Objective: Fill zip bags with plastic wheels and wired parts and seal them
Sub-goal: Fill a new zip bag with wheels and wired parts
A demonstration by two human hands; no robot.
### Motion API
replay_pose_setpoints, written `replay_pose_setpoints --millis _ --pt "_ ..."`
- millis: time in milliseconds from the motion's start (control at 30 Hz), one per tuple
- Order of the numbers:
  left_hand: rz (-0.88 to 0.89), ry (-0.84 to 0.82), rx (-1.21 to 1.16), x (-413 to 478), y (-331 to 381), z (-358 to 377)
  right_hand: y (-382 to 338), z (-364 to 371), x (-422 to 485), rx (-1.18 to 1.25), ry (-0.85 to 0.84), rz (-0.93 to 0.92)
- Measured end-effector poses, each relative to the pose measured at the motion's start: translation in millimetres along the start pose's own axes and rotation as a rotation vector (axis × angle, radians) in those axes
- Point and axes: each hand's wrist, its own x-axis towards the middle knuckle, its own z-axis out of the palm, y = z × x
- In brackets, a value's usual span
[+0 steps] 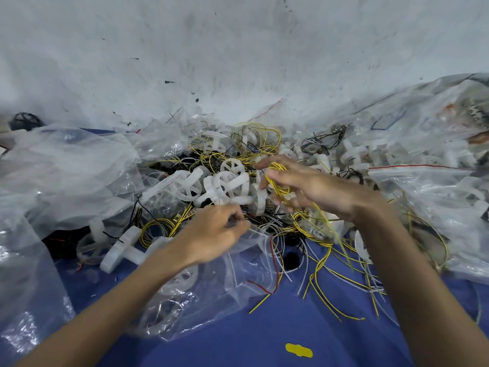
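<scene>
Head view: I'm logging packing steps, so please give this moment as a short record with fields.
left hand: pinches the rim of the clear zip bag
right hand: holds a yellow wire bundle just in front of the white plastic wheels
clear zip bag: lies on the blue table, not yet sealed
white plastic wheels: heaped with loose wires behind the hands
yellow tag: flat on the table, nearest the camera

A blue tabletop (pixel 264 337) bears 1 flat yellow piece (pixel 299 350) on its near part, a white wall (pixel 238 49) flecked with dark scuffs rises behind, and 1 dark rounded object (pixel 23 121) sits far left.
</scene>
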Motion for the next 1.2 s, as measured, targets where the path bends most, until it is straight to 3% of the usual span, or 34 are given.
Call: replay_pose_setpoints --millis 133,233,467,733,900,1067,1200 --pt "0.045 0.014 -0.176 -1 3 -15 -1 -1 1 0.023 -0.004 0.014" --pt "0.123 0.053 -0.084 -2 6 -25 -2 -5 -6 -0.042 -0.090 -0.009" --pt "0.133 -0.228 0.146 -6 12 -44 -20 16 -13 -0.180 -0.293 -0.059" --pt "0.127 -0.316 0.079 -14 18 -55 -21 49 -3 -0.621 -0.337 -0.051" --pt "0.152 -0.335 0.016 -16 26 -52 -13 78 -3 -1.006 -0.537 -0.001" --pt "0.154 -0.389 -0.166 -19 31 -53 -13 90 -4 -1.205 -0.466 0.030" --pt "0.136 -0.359 -0.272 -19 32 -53 -18 103 -11 -1.119 -0.388 0.002"
